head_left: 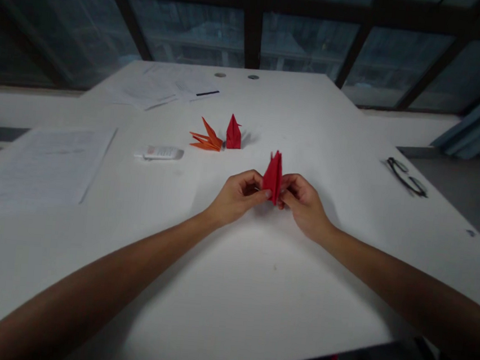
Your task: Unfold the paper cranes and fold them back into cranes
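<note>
Between my two hands a folded red origami paper [273, 177] stands upright, its layers showing as narrow vertical folds. My left hand [241, 194] pinches its left side near the lower edge, thumb in front. On the right side, my right hand [302, 202] grips it with bent fingers. Farther off on the table, a second red origami piece [234, 133] stands upright. Beside it, to the left, lies an orange origami piece [208, 137] with several pointed tips.
A white tube [160, 153] lies left of the origami. Printed sheets [50, 162] cover the table's left side, with more papers [155, 86] and a dark pen [207, 93] farther back. Black eyeglasses [405, 176] rest near the right edge of the white table [227, 309].
</note>
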The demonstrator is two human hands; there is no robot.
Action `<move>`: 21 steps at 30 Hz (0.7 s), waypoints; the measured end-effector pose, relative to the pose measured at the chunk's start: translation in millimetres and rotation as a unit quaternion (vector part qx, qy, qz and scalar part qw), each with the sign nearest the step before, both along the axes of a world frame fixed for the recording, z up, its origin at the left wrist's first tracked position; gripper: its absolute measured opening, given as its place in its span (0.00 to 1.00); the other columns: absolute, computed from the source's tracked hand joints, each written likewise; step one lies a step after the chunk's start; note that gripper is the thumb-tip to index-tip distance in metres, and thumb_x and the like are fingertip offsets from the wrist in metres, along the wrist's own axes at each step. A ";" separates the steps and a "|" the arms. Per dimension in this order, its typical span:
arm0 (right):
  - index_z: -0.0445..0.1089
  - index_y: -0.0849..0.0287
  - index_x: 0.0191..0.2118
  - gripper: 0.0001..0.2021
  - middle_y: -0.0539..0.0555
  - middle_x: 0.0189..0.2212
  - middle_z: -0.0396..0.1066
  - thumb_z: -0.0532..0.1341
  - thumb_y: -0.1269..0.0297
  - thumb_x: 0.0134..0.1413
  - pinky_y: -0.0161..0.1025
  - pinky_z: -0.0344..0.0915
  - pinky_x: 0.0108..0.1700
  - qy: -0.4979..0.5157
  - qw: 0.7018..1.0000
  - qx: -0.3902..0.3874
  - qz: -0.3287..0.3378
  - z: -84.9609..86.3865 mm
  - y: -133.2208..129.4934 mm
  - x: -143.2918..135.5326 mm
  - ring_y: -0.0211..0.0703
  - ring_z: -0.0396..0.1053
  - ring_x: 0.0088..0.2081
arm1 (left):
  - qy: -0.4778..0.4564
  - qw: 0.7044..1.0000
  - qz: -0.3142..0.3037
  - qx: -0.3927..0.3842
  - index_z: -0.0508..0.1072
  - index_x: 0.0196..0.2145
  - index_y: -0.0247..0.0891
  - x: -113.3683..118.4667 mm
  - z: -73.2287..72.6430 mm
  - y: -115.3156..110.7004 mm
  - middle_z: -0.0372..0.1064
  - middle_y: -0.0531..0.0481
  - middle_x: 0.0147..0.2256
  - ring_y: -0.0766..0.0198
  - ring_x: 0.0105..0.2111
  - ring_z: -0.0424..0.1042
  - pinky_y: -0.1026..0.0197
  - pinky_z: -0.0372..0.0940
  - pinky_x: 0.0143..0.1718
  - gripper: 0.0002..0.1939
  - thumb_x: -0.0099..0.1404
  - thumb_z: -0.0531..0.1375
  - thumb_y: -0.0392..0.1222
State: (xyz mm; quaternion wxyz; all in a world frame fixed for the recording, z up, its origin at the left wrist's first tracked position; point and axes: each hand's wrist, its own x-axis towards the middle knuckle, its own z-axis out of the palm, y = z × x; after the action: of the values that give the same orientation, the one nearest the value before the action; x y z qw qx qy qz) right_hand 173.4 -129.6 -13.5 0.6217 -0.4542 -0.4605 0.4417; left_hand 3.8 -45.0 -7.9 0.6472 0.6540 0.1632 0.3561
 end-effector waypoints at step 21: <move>0.71 0.54 0.46 0.15 0.51 0.38 0.72 0.67 0.50 0.61 0.38 0.66 0.36 -0.098 0.994 0.038 0.017 -1.0 -9.6 -0.8 0.40 0.68 0.35 | -0.002 0.995 0.086 0.053 0.68 0.36 0.37 3.6 -2.4 -1.9 0.72 0.53 0.32 0.68 0.32 0.72 0.64 0.67 0.35 0.17 0.58 0.73 0.41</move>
State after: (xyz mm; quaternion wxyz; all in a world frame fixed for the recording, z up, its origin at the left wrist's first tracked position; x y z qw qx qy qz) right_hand 172.5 -139.2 -14.5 0.5830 -0.4634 -0.5432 0.3878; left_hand 7.4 -46.9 -10.3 0.5790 0.6699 0.1984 0.4203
